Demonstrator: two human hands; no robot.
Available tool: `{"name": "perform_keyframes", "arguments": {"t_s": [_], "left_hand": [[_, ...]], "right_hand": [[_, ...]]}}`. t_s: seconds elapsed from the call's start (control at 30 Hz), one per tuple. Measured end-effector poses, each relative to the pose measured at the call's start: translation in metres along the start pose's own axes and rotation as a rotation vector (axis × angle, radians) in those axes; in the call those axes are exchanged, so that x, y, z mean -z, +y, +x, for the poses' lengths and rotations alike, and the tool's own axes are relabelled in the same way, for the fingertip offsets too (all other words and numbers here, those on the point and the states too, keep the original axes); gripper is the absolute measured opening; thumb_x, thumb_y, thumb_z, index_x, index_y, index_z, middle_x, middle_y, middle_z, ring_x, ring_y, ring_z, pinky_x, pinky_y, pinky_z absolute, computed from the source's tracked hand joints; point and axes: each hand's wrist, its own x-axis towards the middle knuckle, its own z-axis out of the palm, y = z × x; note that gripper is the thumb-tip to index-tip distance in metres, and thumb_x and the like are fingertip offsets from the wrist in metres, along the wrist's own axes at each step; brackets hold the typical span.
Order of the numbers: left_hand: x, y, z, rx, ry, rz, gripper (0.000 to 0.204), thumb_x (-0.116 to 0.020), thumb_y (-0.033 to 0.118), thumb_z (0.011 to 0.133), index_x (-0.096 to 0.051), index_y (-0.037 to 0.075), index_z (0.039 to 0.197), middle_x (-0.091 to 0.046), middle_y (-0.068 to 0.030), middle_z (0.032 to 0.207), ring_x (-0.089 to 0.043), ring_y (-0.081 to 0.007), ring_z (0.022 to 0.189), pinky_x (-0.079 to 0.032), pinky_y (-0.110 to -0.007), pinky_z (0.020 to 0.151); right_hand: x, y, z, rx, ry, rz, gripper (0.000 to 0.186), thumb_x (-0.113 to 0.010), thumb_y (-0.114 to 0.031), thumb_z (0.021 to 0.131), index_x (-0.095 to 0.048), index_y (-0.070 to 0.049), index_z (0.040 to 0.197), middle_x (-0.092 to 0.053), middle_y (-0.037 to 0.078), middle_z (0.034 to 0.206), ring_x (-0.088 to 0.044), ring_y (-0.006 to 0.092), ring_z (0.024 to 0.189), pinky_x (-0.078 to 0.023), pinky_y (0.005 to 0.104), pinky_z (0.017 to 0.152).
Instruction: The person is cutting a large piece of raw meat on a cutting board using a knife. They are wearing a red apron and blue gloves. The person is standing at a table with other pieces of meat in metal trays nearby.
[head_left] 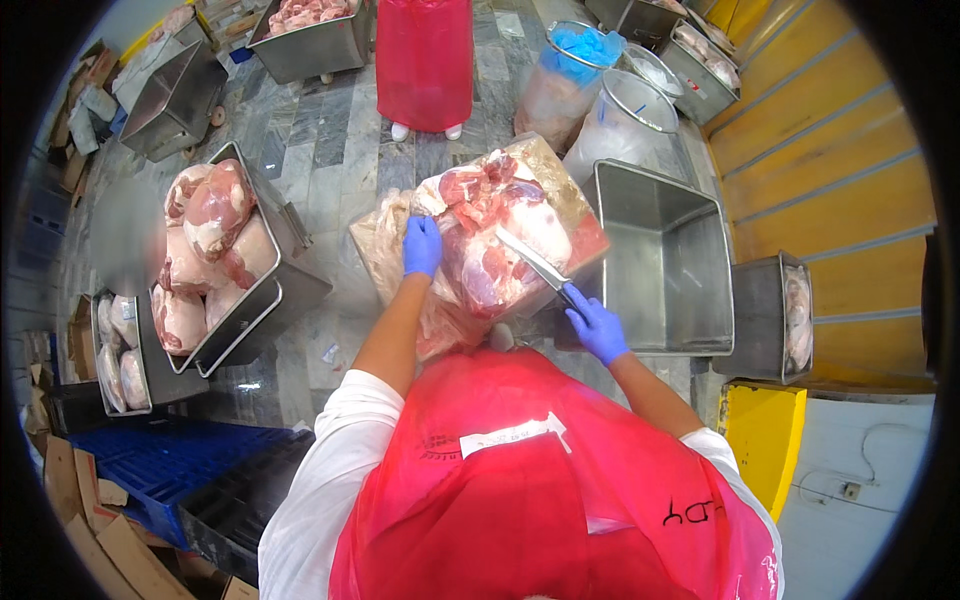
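A large cut of raw meat [483,280], pink and red with white fat and skin, lies in front of me on a plastic-covered stand [385,235]. My left hand [422,247], in a blue glove, is closed on the meat's left edge; its fingertips are partly hidden. My right hand [597,328], also gloved in blue, is wrapped round the dark handle of a knife [535,258]. The blade points up and left across the meat, its tip over the pale fatty part. From this view I cannot tell whether the edge is cutting in.
An open metal tub [665,270] stands close on my right. Another metal tub [262,300], heaped with raw meat legs [218,210], is on my left. Ahead, a person in a red apron [425,65] stands near clear plastic-lined bins [620,115]. Blue pallets [150,465] lie behind left.
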Motion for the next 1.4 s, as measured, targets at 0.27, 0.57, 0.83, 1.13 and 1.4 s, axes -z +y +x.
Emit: {"name": "perform_keyframes", "arguments": {"t_s": [0.27,0.57,0.83,1.13,1.4], "left_hand": [[0.003,-0.011,-0.003,0.011,-0.018,0.06,0.047,-0.045,0.04,0.104,-0.06,-0.004,0.106,-0.066,-0.0352,0.11,-0.062,-0.054,0.104,-0.048,-0.056,0.09],[0.001,-0.014,-0.001,0.025,-0.008,0.003,0.046,-0.046,0.04,0.103,-0.061,-0.003,0.107,-0.066,-0.0346,0.11,-0.062,-0.0538,0.105,-0.049,-0.055,0.091],[0.001,-0.002,-0.007,0.066,-0.012,0.008,0.045,-0.046,0.039,0.103,-0.061,-0.004,0.107,-0.066,-0.0349,0.11,-0.062,-0.0528,0.106,-0.049,-0.055,0.092],[-0.007,-0.013,-0.006,0.097,-0.015,-0.002,0.044,-0.044,0.042,0.103,-0.061,0.002,0.11,-0.067,-0.0342,0.107,-0.063,-0.0534,0.101,-0.049,-0.059,0.089],[-0.001,-0.002,-0.01,0.134,0.027,-0.018,0.04,-0.047,0.04,0.103,-0.059,0.003,0.109,-0.068,-0.0335,0.101,-0.063,-0.0555,0.095,-0.049,-0.062,0.085]], "right_hand": [[0.037,0.007,-0.046,-0.078,0.023,0.304,0.052,-0.072,-0.022,0.094,-0.06,-0.029,0.144,-0.07,0.015,0.092,-0.069,0.0347,0.08,-0.056,0.0431,0.073],[0.068,-0.001,-0.053,-0.084,0.049,0.256,0.051,-0.073,-0.021,0.093,-0.062,-0.027,0.142,-0.071,0.015,0.092,-0.07,0.034,0.078,-0.056,0.0419,0.072],[0.102,-0.024,-0.029,-0.032,0.025,0.083,0.049,-0.073,-0.024,0.092,-0.064,-0.03,0.14,-0.067,0.015,0.082,-0.067,0.0338,0.071,-0.055,0.0438,0.066],[0.162,-0.054,0.031,0.058,-0.184,-0.228,0.042,-0.066,-0.033,0.096,-0.064,-0.034,0.138,-0.068,0.019,0.083,-0.068,0.04,0.074,-0.055,0.0506,0.067],[0.251,-0.12,0.155,0.299,-0.538,-0.481,0.037,-0.061,-0.037,0.094,-0.069,-0.033,0.13,-0.071,0.02,0.083,-0.069,0.0414,0.076,-0.056,0.052,0.073]]}}
